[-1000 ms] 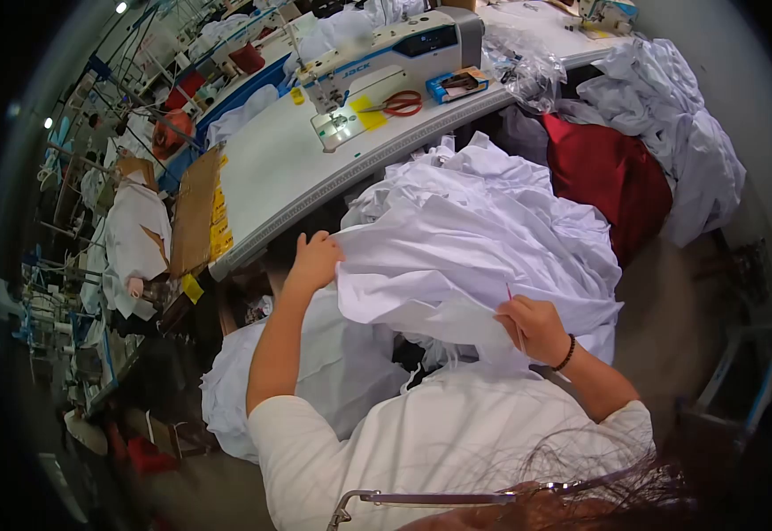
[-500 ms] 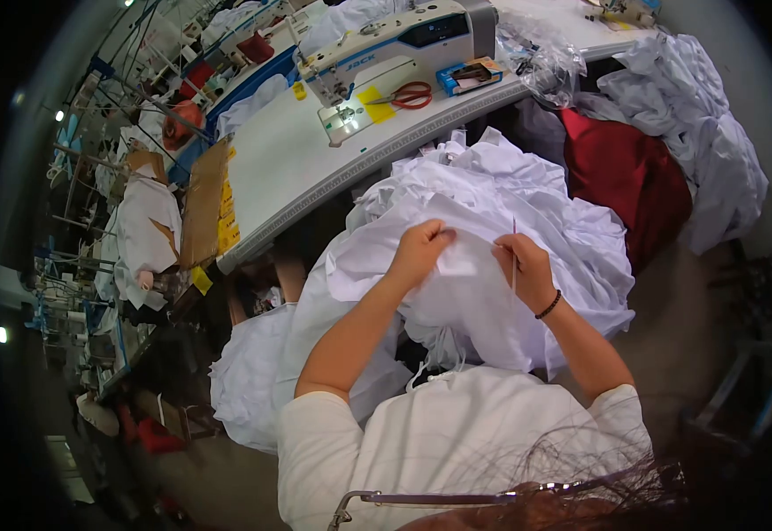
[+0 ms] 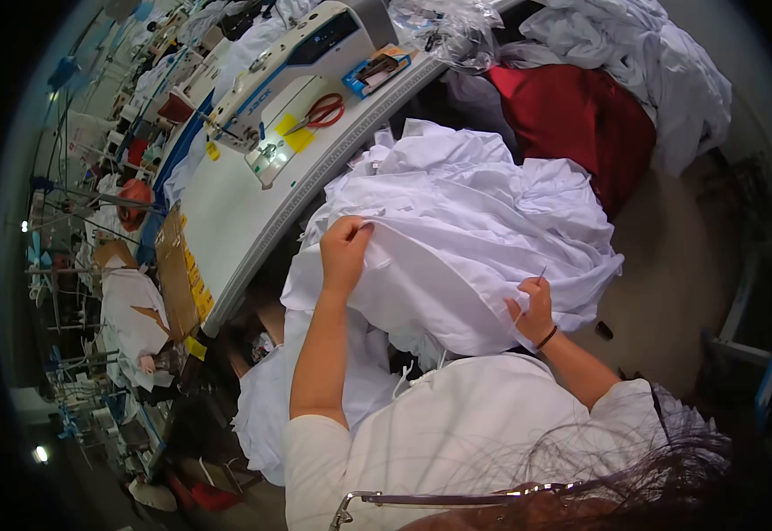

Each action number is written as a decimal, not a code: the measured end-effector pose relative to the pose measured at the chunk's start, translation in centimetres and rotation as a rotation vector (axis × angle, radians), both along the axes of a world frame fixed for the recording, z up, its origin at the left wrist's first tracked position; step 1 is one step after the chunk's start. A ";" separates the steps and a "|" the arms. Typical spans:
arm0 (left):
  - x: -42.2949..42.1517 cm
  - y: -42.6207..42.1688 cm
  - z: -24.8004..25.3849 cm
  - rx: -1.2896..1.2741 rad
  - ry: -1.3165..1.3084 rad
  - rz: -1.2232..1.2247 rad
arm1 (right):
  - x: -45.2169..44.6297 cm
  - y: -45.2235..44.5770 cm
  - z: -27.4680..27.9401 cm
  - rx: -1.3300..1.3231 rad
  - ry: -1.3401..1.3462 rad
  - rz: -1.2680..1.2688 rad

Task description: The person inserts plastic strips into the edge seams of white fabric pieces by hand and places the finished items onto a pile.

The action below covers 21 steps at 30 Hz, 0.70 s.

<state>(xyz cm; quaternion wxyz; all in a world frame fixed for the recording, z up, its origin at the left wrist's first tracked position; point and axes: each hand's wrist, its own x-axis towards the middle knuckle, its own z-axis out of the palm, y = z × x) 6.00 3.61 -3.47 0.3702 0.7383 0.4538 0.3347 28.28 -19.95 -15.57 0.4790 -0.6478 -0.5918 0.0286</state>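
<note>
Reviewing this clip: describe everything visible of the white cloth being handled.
The white cloth is a thin-looking, smooth, plain fabric, loosely creased, with a long straight edge or fold running diagonally between the hands. The left hand pinches it near its upper left end; the right hand, which also holds a slim pointed tool, is at its lower right. It lies over a heap of similar white fabric in front of the person; where one ends and the other begins is unclear.
</note>
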 end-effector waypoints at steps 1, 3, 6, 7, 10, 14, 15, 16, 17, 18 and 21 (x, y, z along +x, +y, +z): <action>-0.1 -1.0 1.5 0.040 -0.109 -0.051 | 0.6 -0.5 0.2 0.008 -0.017 -0.062; -0.3 -3.3 4.8 0.238 -0.065 -0.126 | 1.8 0.1 0.5 0.034 0.082 -0.289; -2.0 -4.4 6.9 0.215 -0.101 -0.138 | 4.6 0.6 0.9 -0.138 0.195 -0.047; -2.6 -4.4 7.5 0.226 -0.129 -0.113 | 5.2 0.2 0.9 -0.322 0.229 0.036; -5.9 -2.8 8.9 0.236 -0.190 -0.068 | 6.1 -1.1 2.2 -0.597 0.399 0.145; -7.8 -1.6 9.4 0.210 -0.130 0.048 | 9.7 0.1 11.0 0.193 -0.130 -0.387; -7.2 -1.3 9.5 0.209 -0.073 0.119 | 9.4 0.5 14.7 0.365 -0.202 -0.424; -6.9 -0.1 9.3 0.269 -0.022 0.157 | 8.5 0.5 15.6 0.379 -0.258 -0.329; -6.6 1.3 9.0 0.332 0.028 0.195 | 7.6 0.3 16.0 0.396 -0.316 -0.233; -6.3 2.5 8.9 0.267 -0.001 0.253 | 6.9 -0.1 14.8 0.341 -0.344 -0.040; -6.3 6.8 6.8 0.215 0.010 0.311 | 2.8 -3.0 9.0 0.057 -0.249 0.256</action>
